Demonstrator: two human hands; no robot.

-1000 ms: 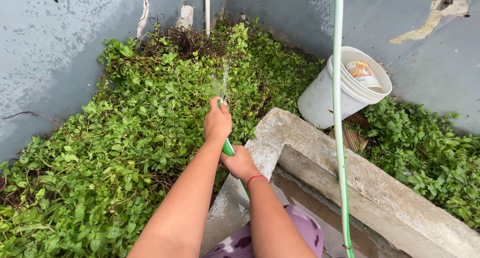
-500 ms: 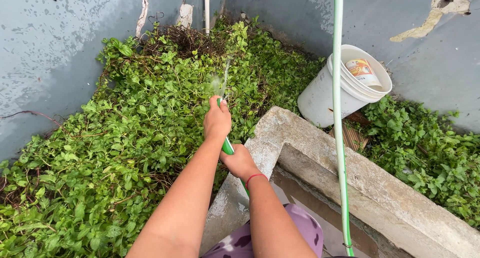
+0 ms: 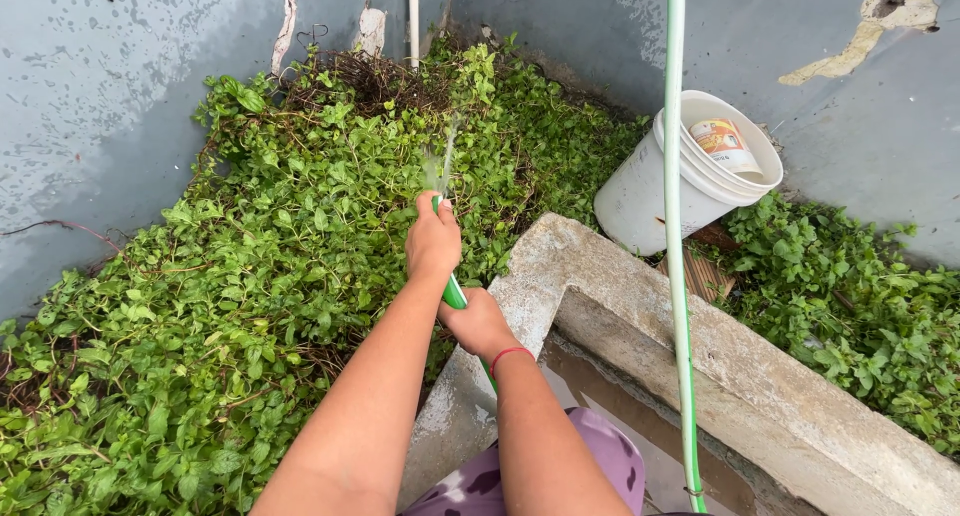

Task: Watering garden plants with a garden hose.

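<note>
My left hand (image 3: 433, 241) is closed around the tip of a green hose (image 3: 455, 296), thumb over its end. A thin spray of water (image 3: 445, 161) fans out from it onto a bed of low green leafy plants (image 3: 260, 266). My right hand (image 3: 480, 324), with a red string at the wrist, grips the same hose just behind the left hand, above the corner of a concrete basin wall (image 3: 610, 286). Only a short green piece shows between the two hands.
Another stretch of pale green hose (image 3: 676, 226) runs top to bottom across the basin. A white bucket (image 3: 650, 191) with a can inside leans against the grey wall (image 3: 820, 106). More plants (image 3: 850, 306) grow at the right. A wet grey wall (image 3: 90, 106) borders the left.
</note>
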